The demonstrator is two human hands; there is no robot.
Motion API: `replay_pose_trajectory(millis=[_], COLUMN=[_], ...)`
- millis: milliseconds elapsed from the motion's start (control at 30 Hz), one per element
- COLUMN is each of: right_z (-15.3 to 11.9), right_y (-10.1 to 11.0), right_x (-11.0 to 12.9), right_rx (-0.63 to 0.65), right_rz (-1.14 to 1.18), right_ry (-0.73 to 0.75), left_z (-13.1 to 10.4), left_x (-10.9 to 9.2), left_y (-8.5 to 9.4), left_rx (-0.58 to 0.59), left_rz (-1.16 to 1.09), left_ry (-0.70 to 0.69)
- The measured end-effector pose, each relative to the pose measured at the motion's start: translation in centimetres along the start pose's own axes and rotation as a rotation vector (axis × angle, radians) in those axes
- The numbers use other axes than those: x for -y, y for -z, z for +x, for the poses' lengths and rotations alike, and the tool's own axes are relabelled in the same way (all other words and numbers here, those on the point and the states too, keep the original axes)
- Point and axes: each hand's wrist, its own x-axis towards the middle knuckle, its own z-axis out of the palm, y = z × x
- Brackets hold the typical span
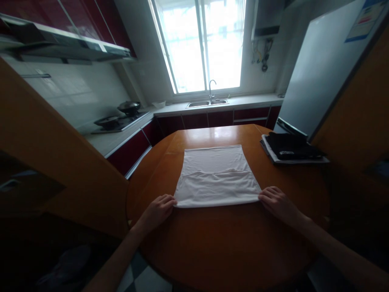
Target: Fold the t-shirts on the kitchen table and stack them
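Note:
A white cloth [217, 176] lies spread on the round wooden table [225, 243], with a folded layer across its nearer half and some wrinkles. My left hand [161, 206] pinches its near left corner, fingers closed on the fabric. At the near right corner, my right hand [273, 198] grips the cloth in the same way. Both hands rest low, close to the tabletop. The cloth's near edge runs almost straight between them.
A stack of folded dark and white clothes [291, 148] sits at the table's right. Beyond are a counter with a sink [208, 103], a stove with a pan [129, 107], and a fridge [316, 69] at the right.

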Motion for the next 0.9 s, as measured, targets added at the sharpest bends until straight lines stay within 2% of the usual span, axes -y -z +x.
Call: replay_pose_trajectory(millis=[100, 167, 367, 500, 600, 733, 800, 900], right_z=[-0.3, -0.6, -2.9, -3.5, -2.2, 1.7, 4.3, 8.2], right_y=[0.8, 1.8, 6.7, 10.2, 11.6, 10.6, 9.0, 5.4], right_x=[0.3, 0.6, 2.3, 3.3, 3.2, 1.1, -0.8, -3.9], right_rx=[-0.029, 0.0, 0.175, 0.182, 0.105, -0.083, -0.137, -0.13], right_rz=[0.037, 0.094, 0.403, 0.572, 0.613, 0.622, 0.644, 0.706], right_ry=[-0.007, -0.013, -0.091, -0.165, -0.214, -0.328, -0.388, -0.456], left_z=[-0.4, -0.8, -3.4, -4.8, -4.6, -2.2, -0.3, 2.7], left_x=[-0.6, -1.5, -5.4, -7.5, -7.4, -5.3, -3.7, -1.0], left_y=[0.3, 1.1, 5.8, 8.0, 7.9, 6.7, 6.0, 4.4], left_rx=[-0.023, -0.003, 0.093, 0.025, -0.084, -0.232, -0.297, -0.362], left_rz=[-0.013, -0.049, -0.276, -0.437, -0.542, -0.597, -0.609, -0.63], left_ry=[0.005, 0.005, 0.032, 0.108, 0.2, 0.357, 0.439, 0.509])
